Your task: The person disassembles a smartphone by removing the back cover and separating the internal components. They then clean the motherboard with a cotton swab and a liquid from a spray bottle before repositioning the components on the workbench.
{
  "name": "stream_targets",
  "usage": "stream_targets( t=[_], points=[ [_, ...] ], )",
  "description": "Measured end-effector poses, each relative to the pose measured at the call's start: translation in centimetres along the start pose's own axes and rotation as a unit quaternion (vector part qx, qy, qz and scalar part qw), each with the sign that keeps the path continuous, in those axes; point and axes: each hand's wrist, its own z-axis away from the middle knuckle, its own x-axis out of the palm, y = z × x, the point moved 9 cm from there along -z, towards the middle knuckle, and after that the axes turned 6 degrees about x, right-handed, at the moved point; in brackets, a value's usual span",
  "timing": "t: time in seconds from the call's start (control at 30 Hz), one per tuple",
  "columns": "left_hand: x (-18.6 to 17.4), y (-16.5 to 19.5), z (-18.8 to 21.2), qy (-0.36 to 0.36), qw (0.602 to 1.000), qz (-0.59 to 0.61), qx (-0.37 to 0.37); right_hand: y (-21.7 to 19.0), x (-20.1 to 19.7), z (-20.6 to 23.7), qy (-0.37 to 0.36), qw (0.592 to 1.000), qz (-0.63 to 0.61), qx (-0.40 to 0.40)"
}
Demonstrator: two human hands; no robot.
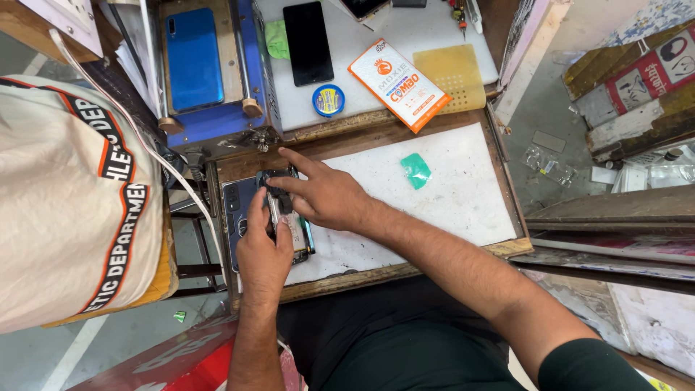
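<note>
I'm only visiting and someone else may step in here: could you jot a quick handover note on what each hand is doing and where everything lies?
Left hand: holds a slim metal tool upright over the opened phone; grip closed on it.
Right hand: fingers rest on the phone's upper end, steadying it, forefinger stretched out.
The phone lies at the left edge of the white work mat, beside a dark phone back.
A green pick lies loose on the mat.
Done: the phone is already open, its insides showing.
Left: the phone is not closed; how far the inner work stands, I cannot tell.
</note>
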Motion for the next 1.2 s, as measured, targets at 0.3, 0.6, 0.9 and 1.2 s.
stream_targets(
  t=[0.3,0.6,0.9,1.2],
  points=[
    [-0.4,0.5,-0.6,-0.008,0.993,-0.119,0.009,-0.8,-0.2,-0.2,0.032,0.998,0.003,-0.057],
    [-0.7,4.4,0.0,0.057,0.961,-0.252,0.102,0.0,-0.3,-0.9,0.033,0.998,-0.043,0.006],
    [-0.6,5.1,0.2,0.024,0.957,-0.280,0.076,-0.3,0.3,-0.6,0.082,0.996,-0.019,-0.017],
    [-5.5,3.3,0.3,0.083,0.970,-0.229,-0.003,4.6,2.3,0.1,0.003,0.934,-0.252,0.252]
  ],
)
